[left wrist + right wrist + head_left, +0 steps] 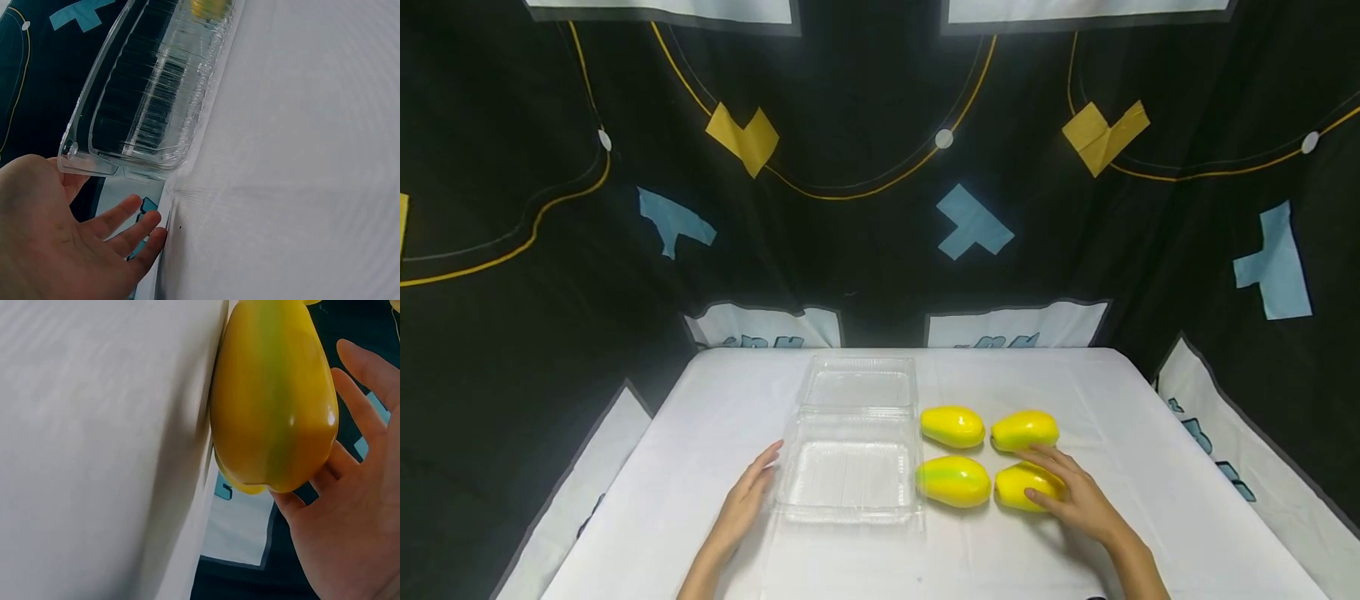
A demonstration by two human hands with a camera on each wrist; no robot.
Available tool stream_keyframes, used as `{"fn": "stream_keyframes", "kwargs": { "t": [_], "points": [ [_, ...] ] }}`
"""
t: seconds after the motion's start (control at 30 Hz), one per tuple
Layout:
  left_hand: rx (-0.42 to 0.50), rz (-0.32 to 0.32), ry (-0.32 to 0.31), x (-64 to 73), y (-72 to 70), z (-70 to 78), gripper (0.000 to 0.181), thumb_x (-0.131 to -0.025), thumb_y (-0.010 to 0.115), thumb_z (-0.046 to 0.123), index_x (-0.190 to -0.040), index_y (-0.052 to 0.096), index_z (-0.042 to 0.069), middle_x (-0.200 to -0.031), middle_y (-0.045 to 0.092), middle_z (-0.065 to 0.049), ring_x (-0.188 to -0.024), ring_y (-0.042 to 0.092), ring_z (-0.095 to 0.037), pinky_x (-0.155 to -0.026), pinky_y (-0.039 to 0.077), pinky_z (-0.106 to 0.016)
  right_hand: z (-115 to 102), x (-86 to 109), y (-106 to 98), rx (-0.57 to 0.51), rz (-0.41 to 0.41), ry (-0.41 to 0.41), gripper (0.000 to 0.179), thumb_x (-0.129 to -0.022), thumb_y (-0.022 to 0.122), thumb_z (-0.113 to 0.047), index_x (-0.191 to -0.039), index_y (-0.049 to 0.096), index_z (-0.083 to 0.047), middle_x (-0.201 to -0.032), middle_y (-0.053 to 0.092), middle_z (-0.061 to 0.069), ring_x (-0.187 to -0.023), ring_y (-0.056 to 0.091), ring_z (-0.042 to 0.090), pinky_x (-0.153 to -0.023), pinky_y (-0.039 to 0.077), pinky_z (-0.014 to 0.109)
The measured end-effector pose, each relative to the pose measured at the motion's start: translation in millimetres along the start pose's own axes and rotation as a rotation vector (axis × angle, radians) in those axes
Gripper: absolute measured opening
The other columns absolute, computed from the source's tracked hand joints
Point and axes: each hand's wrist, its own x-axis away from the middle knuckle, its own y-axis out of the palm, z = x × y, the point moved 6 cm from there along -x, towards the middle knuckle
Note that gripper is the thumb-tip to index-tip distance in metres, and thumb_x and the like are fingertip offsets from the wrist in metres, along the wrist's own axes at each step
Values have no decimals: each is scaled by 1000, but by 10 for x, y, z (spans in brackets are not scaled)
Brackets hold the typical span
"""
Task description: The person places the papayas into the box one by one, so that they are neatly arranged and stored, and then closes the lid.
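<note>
On the white table a clear plastic clamshell container lies with its lid folded back. My left hand is at its left side, fingers extended; in the left wrist view that hand has its thumb overlapping the container's corner. To the right are glossy yellow papayas in two rows: back left, back right, front left and front right. Around the front-right one my right hand spreads its fingers and thumb. Close up, a green-streaked papaya stands beside this hand.
A white cloth covers the table. Behind it hangs a dark curtain with yellow and blue shapes and white panels. The front-left papaya sits close to the container's right edge.
</note>
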Motion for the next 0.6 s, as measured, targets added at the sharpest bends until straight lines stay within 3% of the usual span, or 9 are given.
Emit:
{"fn": "stream_keyframes", "kwargs": {
  "t": [0.27, 0.6],
  "points": [
    [2, -1, -13, -4, 7, -28, 42, -102, 30, 21, -145, 30, 19, -143, 32, -20, -132, 25, -41, -103, 19, -62, -4, -33, 51, -19, -50, -4, 44, -81, 70, -35, -122, 61, -22, -138, 43, 12, -126, 34, 40, -92, 26, 71],
    [-6, 18, -32, -12, 8, -54, 44, -102, 30, 22, -146, 26, 22, -140, 36, -22, -127, 34, -43, -100, 23, -65, 36, -6, 63, 5, -90, 27, 49, -75, 76, -26, -121, 61, -28, -138, 43, 10, -126, 34, 39, -94, 25, 70]
  ]
}}
